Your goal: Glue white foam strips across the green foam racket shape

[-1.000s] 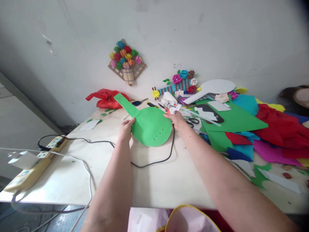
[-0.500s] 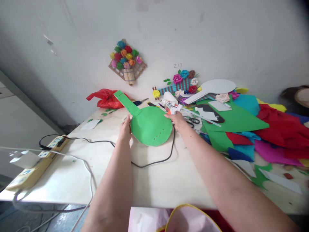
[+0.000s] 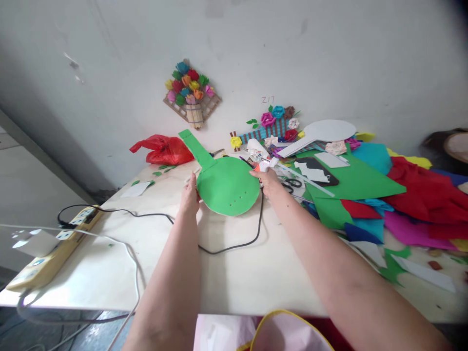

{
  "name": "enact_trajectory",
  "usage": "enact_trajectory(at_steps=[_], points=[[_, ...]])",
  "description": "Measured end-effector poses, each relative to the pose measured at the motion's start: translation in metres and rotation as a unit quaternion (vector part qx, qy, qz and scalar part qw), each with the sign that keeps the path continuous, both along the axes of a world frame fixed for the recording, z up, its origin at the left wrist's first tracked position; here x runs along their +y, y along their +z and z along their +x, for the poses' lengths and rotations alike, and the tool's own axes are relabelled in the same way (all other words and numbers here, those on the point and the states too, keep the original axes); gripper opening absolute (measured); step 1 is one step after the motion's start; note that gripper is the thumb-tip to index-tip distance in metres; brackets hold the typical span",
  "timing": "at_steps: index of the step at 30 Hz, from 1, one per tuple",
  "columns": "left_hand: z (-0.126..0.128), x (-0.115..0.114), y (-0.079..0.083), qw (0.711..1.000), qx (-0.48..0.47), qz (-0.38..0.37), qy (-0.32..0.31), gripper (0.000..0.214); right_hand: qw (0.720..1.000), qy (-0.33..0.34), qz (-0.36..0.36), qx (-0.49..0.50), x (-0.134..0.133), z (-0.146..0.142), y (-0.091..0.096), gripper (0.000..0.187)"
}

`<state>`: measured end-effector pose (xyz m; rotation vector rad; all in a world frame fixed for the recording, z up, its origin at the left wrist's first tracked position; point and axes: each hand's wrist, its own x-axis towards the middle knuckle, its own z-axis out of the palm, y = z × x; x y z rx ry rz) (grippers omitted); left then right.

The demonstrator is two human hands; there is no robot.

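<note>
Green paddle cutout [image 3: 226, 185] held tilted just above table [image 3: 237, 273], handle toward wall. Left hand [image 3: 190, 197] pinches left rim, right hand [image 3: 268, 179] right rim (fingertips hidden behind sheet). Best: light even grip, no creasing

Both hands hold a green paddle-shaped cutout [image 3: 227, 185] above the table [image 3: 109, 263]: the left hand [image 3: 189, 197] at its left edge, the right hand [image 3: 269, 179] at its right, beside the coloured paper pile [image 3: 383, 195].

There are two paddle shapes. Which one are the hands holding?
The green paddle shape, tilted up between the left hand and the right hand. The white paddle shape lies farther back on the coloured paper pile, untouched.
</note>
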<state>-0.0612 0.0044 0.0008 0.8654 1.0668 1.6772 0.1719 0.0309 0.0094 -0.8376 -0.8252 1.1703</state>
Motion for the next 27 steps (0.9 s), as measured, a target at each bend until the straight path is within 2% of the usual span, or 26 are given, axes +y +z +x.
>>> enact_trajectory(at_steps=[5,9,13,20,27], points=[[0.012,-0.003,-0.001,0.995,-0.007,0.005,-0.096,0.034,0.996,-0.065,-0.038,0.057,0.002,-0.007,-0.003,0.039],[0.015,-0.002,-0.005,0.995,-0.02,0.028,-0.088,0.035,0.996,-0.074,-0.039,0.039,0.002,-0.012,-0.005,0.036],[0.012,-0.003,-0.007,0.996,-0.014,0.004,-0.085,0.032,0.996,-0.08,-0.04,0.006,0.002,-0.009,-0.003,0.03],[0.014,-0.012,-0.004,0.979,0.01,-0.05,-0.197,0.034,0.992,-0.115,-0.046,-0.002,0.004,0.004,0.002,0.029],[0.014,-0.021,0.003,0.97,0.026,-0.078,-0.229,0.033,0.983,-0.118,-0.049,-0.134,0.005,0.006,0.002,0.035]])
